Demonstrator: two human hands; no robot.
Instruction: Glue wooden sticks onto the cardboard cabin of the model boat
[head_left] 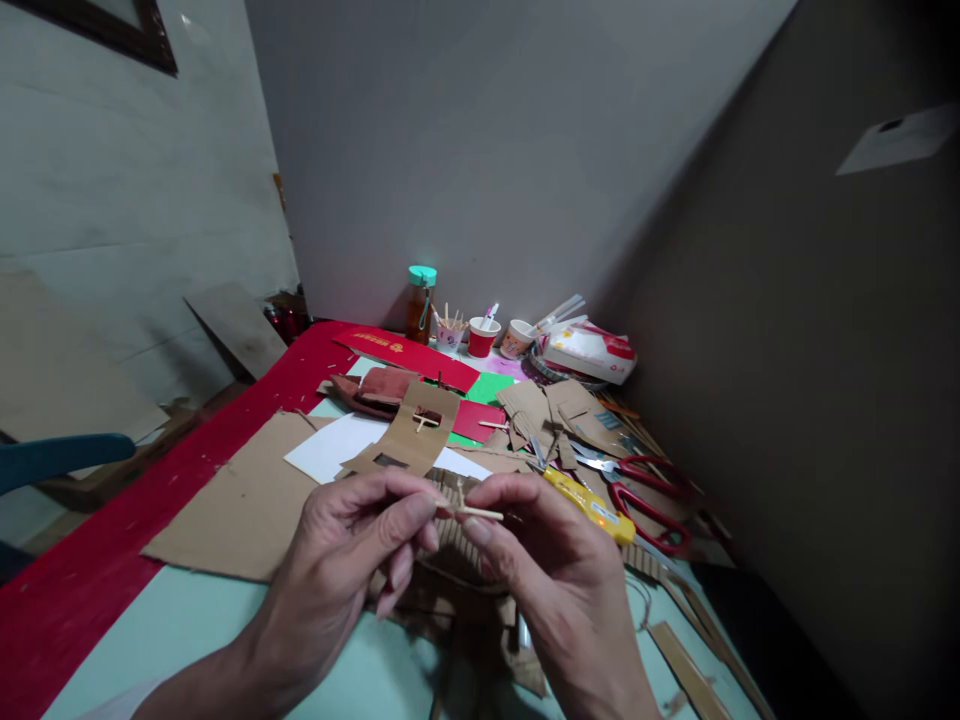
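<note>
1. Near centre: left hand closed in a pinch, thumb and forefinger on one end of a thin wooden stick; right hand pinches the same stick from the right side, fingers curled; the stick lies roughly level between the two hands, above the table.
2. Just behind and below the fingers: a small corrugated cardboard piece, partly hidden by both hands; whether the stick passes through it cannot be told.
3. Judgement on handling: the stick looks slender and liable to snap; grip close to the working end, keep both pinches in line, turn rather than bend; steady the wrists near the table edge.
4. Right of the hands: yellow utility knife, and beyond it red-handled scissors; both near enough to snag a sleeve; keep the right elbow tucked.
5. Middle distance: folded cardboard model with a small crossed stick in it, standing on white paper and a large flat cardboard sheet; red cloth along the left.
6. Far: amber bottle with green cap, small cups of sticks, a tissue pack against the wall.
</note>
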